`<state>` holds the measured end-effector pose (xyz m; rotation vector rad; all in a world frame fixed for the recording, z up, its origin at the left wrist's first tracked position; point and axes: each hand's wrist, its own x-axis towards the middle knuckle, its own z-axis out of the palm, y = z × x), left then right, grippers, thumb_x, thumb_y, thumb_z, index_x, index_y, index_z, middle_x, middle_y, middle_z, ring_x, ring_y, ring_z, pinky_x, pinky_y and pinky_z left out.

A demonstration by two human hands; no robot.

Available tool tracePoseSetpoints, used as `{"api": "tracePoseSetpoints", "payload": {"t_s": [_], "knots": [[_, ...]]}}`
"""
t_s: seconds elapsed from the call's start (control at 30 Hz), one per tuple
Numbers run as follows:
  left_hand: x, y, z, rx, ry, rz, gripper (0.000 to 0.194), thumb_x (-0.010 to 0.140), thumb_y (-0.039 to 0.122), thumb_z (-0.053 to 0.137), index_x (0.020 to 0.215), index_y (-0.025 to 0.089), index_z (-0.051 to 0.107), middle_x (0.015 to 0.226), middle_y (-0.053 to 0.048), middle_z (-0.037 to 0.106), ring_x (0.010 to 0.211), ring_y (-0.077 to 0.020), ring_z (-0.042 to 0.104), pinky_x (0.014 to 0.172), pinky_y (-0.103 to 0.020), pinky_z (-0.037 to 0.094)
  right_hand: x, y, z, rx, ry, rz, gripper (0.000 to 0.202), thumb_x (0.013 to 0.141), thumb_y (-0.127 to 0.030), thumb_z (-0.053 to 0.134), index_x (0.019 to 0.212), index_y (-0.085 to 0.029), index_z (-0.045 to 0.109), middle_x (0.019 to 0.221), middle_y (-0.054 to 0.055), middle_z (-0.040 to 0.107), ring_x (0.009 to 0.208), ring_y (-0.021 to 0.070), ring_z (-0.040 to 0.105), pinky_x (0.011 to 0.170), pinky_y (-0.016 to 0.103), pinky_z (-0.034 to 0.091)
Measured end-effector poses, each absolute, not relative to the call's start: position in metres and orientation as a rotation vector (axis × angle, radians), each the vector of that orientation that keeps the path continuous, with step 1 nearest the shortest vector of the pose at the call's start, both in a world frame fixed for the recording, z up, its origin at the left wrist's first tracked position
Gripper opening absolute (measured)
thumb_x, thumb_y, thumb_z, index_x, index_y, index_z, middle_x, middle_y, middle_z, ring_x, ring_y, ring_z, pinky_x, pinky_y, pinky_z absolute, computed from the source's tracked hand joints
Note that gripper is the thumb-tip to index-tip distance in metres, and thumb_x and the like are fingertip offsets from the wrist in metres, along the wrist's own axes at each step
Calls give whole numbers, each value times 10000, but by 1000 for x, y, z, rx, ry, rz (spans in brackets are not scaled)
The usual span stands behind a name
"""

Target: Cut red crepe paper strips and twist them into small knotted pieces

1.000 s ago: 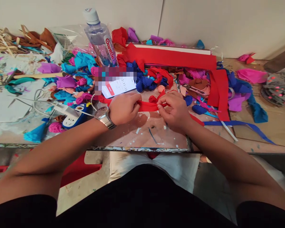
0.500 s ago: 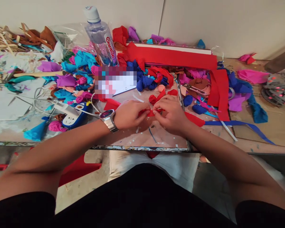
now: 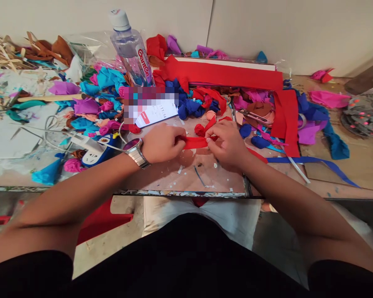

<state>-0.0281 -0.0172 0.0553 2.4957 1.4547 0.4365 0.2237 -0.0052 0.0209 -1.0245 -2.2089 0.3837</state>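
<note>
A red crepe paper strip (image 3: pixel 195 143) stretches between my two hands, just above the table. My left hand (image 3: pixel 162 143), with a metal watch at the wrist, is closed around the strip's left end. The fingers of my right hand (image 3: pixel 226 142) pinch its other end; part of the strip is hidden behind them. Right behind the strip lies a rolled red paper flower (image 3: pixel 200 129). A phone (image 3: pixel 157 112) with a lit screen lies beyond my left hand. Past my right wrist, more red paper (image 3: pixel 257 155) shows on the table.
A water bottle (image 3: pixel 132 54) stands at the back among crumpled coloured paper pieces. A blue and white power strip (image 3: pixel 96 153) with cables lies left of my watch. Long red paper (image 3: pixel 226 74) rests along the back. A pink cutter knife (image 3: pixel 256 117) and a blue ribbon (image 3: pixel 313 161) lie at right.
My hands have moved apart, the left one leftward, and a longer stretch of the red strip now shows between them. The phone screen shows different content.
</note>
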Motion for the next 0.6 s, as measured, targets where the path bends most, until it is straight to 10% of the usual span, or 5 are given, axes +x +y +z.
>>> {"api": "tracePoseSetpoints", "payload": {"t_s": [0.6], "knots": [[-38,-12,67,1676,734,259,309,957,386,575,994,208,826,714,-127,781,728,-264,771,676,-382,576,224,-1,18,-964,-2231,432,74,879,-255,615,808,-235,611,830,37,738,825,246,645,892,446,387]]}}
